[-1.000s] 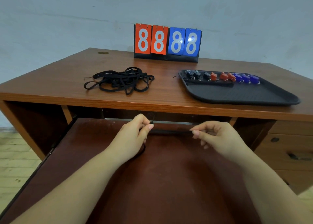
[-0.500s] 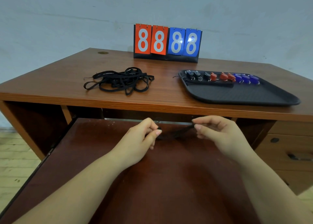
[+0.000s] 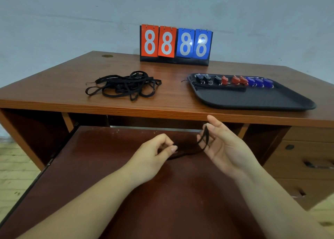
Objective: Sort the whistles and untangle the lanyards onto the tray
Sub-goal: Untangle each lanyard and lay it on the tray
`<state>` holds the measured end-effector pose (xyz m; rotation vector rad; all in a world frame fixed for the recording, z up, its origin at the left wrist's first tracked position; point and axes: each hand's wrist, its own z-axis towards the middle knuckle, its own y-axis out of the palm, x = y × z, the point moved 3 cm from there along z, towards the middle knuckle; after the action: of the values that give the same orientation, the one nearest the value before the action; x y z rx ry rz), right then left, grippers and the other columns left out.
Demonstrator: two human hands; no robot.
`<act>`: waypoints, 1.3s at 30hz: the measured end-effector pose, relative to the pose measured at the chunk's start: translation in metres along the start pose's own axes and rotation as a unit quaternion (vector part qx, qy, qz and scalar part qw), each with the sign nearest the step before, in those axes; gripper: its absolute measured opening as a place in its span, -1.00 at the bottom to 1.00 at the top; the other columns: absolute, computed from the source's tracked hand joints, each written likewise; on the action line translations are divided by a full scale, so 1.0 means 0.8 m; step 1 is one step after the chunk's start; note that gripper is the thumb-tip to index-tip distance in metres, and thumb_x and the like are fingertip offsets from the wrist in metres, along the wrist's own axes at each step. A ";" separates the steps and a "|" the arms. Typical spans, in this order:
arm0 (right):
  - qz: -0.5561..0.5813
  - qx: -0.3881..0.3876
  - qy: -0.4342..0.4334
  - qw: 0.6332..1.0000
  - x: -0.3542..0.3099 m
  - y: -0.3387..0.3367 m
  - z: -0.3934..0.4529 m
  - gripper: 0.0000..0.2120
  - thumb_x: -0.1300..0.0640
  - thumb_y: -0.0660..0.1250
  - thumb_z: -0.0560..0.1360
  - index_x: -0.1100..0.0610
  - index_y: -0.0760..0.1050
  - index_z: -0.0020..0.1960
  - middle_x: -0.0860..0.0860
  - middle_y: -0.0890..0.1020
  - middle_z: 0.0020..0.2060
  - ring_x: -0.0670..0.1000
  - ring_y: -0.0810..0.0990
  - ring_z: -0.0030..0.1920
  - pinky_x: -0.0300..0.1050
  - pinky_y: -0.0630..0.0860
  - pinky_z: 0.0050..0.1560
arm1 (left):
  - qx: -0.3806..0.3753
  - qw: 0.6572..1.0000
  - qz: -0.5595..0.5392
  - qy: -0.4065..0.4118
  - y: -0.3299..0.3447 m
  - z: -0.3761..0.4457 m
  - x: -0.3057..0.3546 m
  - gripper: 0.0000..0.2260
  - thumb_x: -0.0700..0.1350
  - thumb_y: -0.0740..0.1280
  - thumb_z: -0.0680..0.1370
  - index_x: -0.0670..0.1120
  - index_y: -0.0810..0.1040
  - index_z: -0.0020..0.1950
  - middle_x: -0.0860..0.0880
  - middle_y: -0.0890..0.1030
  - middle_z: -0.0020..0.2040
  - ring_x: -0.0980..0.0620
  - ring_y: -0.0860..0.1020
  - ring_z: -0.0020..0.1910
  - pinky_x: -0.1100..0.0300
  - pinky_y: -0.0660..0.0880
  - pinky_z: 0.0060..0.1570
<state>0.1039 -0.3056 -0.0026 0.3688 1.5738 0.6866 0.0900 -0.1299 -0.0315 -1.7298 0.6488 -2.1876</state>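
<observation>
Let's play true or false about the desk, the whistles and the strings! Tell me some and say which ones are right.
1. The whistles sit in a row on the black tray. True.
2. The scoreboard shows four zeros. False: it shows four eights, two on red and two on blue.
3. Both hands hold one black lanyard: the left hand pinches one end and the right hand holds the other. True.
4. The tangled pile of lanyards lies on the tray. False: it lies on the desk, left of the tray.
5. The blue whistles are at the left end of the row. False: they are at the right end.
</observation>
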 end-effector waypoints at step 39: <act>-0.270 -0.035 -0.012 0.962 0.027 0.008 -0.011 -0.80 0.09 0.43 0.24 0.13 0.58 -0.16 0.09 0.66 -0.24 0.05 0.63 -0.18 -0.08 0.56 -0.04 | -0.023 0.913 -0.403 -0.056 0.011 -0.008 0.023 -0.79 -0.18 0.39 0.33 -0.17 0.61 -0.05 -0.07 0.64 -0.26 0.07 0.59 -0.30 0.24 0.55 -0.21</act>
<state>0.0913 -0.2894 -0.0159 -0.1093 1.5281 0.3099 0.0788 -0.1450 -0.0218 -2.4281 -0.0959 -2.5222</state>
